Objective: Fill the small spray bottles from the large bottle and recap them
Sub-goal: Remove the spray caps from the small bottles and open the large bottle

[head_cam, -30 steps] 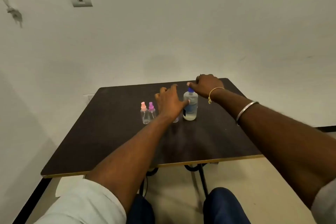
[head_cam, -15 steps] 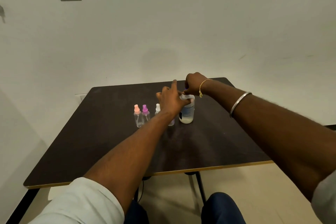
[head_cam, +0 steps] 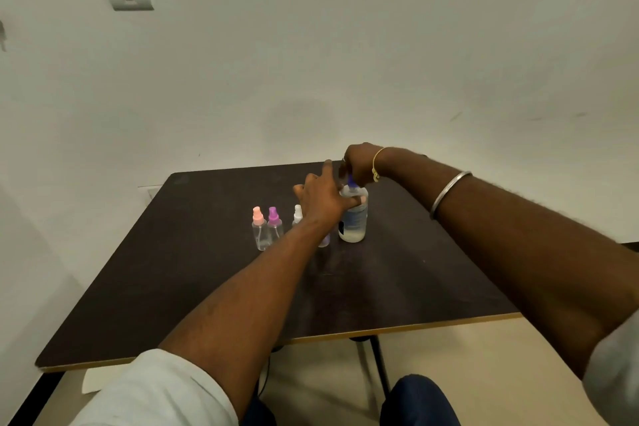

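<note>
1. Left grip (head_cam: 323, 199), arm outstretched, clasps the large bottle (head_cam: 354, 221) at its shoulder, index finger raised.
2. Right grip (head_cam: 358, 162), wrist bent down, pinches the blue cap (head_cam: 351, 180).
3. The large bottle stands upright on the surface (head_cam: 173, 270), small spray bottles (head_cam: 260, 230) just left.

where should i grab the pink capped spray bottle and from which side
Probably by its clear body below the cap, coming from the left. The pink-capped bottle stands upright at the left end of the row, so that side is free, while the purple-capped bottle stands close on its right and would crowd fingers there.
</note>
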